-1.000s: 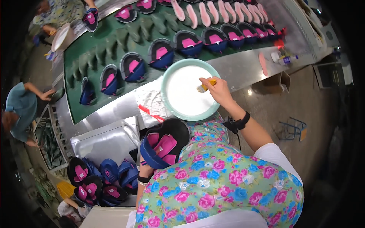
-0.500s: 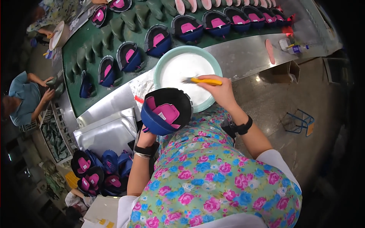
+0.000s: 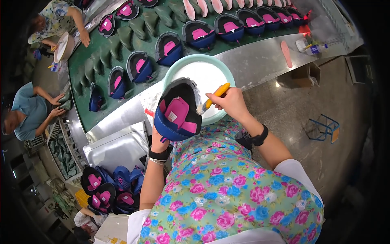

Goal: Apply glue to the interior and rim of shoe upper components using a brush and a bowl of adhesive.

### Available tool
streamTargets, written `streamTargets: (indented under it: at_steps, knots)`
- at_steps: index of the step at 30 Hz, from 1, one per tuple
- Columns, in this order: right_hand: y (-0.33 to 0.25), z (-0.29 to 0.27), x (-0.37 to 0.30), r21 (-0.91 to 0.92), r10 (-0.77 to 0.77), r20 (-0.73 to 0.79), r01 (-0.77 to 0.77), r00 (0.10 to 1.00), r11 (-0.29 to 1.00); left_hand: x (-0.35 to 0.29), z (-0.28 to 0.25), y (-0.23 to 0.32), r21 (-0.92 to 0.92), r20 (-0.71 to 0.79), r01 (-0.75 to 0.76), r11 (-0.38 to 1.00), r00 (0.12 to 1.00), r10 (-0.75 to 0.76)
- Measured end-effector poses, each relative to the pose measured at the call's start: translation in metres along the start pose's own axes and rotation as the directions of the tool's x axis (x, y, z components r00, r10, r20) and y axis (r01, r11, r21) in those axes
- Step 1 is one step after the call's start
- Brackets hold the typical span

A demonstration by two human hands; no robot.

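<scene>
In my left hand (image 3: pixel 159 143) is a blue shoe upper (image 3: pixel 174 133) with a black inside and a pink tongue. Its open side is turned up, and most of my left fingers are hidden behind it. My right hand (image 3: pixel 230 102) grips a yellow-handled paintbrush (image 3: pixel 219 90). The pale bristles meet the right edge of the upper, near its dark inner lining. Just beyond both hands stands a light green basin (image 3: pixel 232 79) of white liquid (image 3: pixel 209 73), its near left part covered by the upper.
Rows of shoe uppers (image 3: pixel 169 48), green shoe lasts (image 3: pixel 114 45) and pink insoles (image 3: pixel 217 5) line the green table (image 3: pixel 130 92). More uppers (image 3: pixel 102 196) are piled at lower left. Two co-workers sit at the left. A blue-framed stool (image 3: pixel 325 128) stands on the floor at right.
The brush has come out of the white liquid, toward me, to the upper's edge. My left hand has tilted the upper more upright. A co-worker at far left has reached over the table.
</scene>
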State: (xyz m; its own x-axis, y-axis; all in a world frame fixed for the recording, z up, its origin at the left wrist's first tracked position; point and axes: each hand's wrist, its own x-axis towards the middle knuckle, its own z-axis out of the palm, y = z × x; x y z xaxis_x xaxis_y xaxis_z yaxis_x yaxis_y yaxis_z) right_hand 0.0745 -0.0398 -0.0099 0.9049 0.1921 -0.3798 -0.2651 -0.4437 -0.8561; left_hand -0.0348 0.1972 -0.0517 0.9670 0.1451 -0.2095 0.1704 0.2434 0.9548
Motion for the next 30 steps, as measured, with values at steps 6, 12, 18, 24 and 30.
streamTargets:
  at_steps: [6,12,18,24,30]
  knots:
    - [-0.036,-0.006,-0.024,0.268,-0.104,0.158,0.059,0.982,0.962,0.014,-0.009,0.017,0.492,-0.085,-0.125,0.862,0.978,0.190]
    - [-0.020,0.001,0.022,0.047,-0.227,0.050,0.225,0.973,0.973,0.005,-0.032,-0.010,-0.490,-0.249,-0.004,0.871,0.959,-0.136]
    - [-0.083,0.007,0.015,0.042,-0.528,0.095,0.526,0.844,0.849,-0.012,-0.070,0.008,-0.756,-0.052,0.235,0.610,0.909,-0.414]
    - [-0.159,0.059,-0.004,0.318,-0.680,0.628,0.672,0.379,0.669,-0.034,-0.062,0.016,-0.765,0.172,0.265,0.587,0.962,-0.210]
    - [-0.146,0.089,0.031,0.130,-0.607,0.603,0.687,0.517,0.715,-0.046,-0.037,0.046,-0.837,0.178,0.276,0.472,0.954,-0.242]
